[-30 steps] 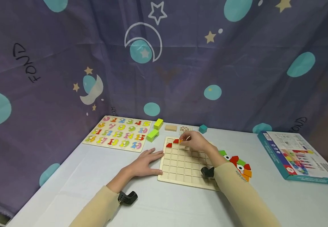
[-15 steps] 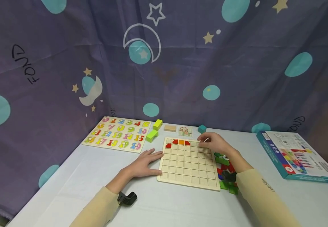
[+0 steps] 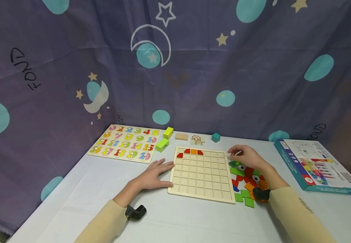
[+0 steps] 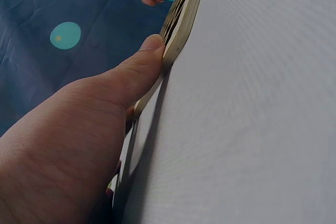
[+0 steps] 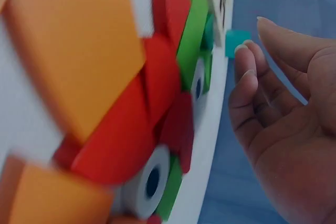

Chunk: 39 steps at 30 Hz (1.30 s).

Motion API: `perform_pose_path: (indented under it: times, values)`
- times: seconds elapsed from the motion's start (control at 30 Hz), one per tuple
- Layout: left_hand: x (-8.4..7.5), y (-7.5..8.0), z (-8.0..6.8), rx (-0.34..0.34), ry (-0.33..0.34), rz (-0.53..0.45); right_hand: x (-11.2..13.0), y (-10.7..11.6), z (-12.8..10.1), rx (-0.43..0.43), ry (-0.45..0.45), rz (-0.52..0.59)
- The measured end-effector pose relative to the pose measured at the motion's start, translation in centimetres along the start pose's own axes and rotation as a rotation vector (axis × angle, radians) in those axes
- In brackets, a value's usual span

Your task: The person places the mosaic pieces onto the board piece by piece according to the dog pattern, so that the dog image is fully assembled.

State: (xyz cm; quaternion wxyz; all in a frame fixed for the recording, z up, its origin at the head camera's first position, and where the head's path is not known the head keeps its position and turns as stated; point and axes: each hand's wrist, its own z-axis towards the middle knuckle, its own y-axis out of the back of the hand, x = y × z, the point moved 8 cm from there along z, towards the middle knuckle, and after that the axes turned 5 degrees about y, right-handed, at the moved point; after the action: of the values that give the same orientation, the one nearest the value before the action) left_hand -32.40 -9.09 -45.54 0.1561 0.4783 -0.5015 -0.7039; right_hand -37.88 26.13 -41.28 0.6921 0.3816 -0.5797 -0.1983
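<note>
A wooden grid board (image 3: 202, 175) lies flat on the table. In its far left cells sit several pieces: red quarter-round pieces (image 3: 179, 155) and one orange square (image 3: 194, 152). My left hand (image 3: 154, 174) rests spread at the board's left edge; in the left wrist view its thumb (image 4: 142, 69) touches the board's side. Past the far right corner, my right hand (image 3: 248, 157) hovers over the loose pile with loosely bent fingers. The right wrist view shows nothing between its thumb and fingertips. Beneath it lie green rectangles (image 3: 237, 171), red pieces (image 5: 118, 135), orange squares (image 5: 79, 45) and eye discs (image 5: 148, 182).
A number puzzle (image 3: 123, 143) stands back left, beside lime blocks (image 3: 162, 144). Behind the board lie a plain wooden block (image 3: 181, 137), a pattern card (image 3: 197, 140) and a teal cube (image 3: 216, 137). A flat box (image 3: 318, 167) is at the right.
My right hand has let go of pieces in the board's far row, an orange square and a red one now showing there. It has moved right to the pile. My left hand stays put.
</note>
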Motion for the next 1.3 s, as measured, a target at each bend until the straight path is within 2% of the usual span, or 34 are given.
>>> perform_pose_path:
  times: [0.37, 0.6, 0.8, 1.07, 1.3]
  values:
    - [0.0, 0.2, -0.2, 0.003, 0.021, -0.005, -2.2, 0.2, -1.2, 0.032, -0.069, -0.004]
    - [0.0, 0.1, -0.2, 0.006, 0.023, 0.001, -2.5, -0.2, -1.2, 0.105, -0.09, -0.057]
    - [0.0, 0.0, 0.0, 0.008, 0.017, 0.008, -2.7, -0.1, -1.1, 0.09, -0.1, -0.063]
    - [-0.1, 0.0, 0.2, 0.009, 0.004, 0.013, -2.5, 0.9, -1.1, 0.076, -0.073, -0.031]
    - [0.0, 0.0, 0.0, 0.007, 0.013, 0.009, -0.3, 1.1, -0.4, 0.042, 0.011, -0.022]
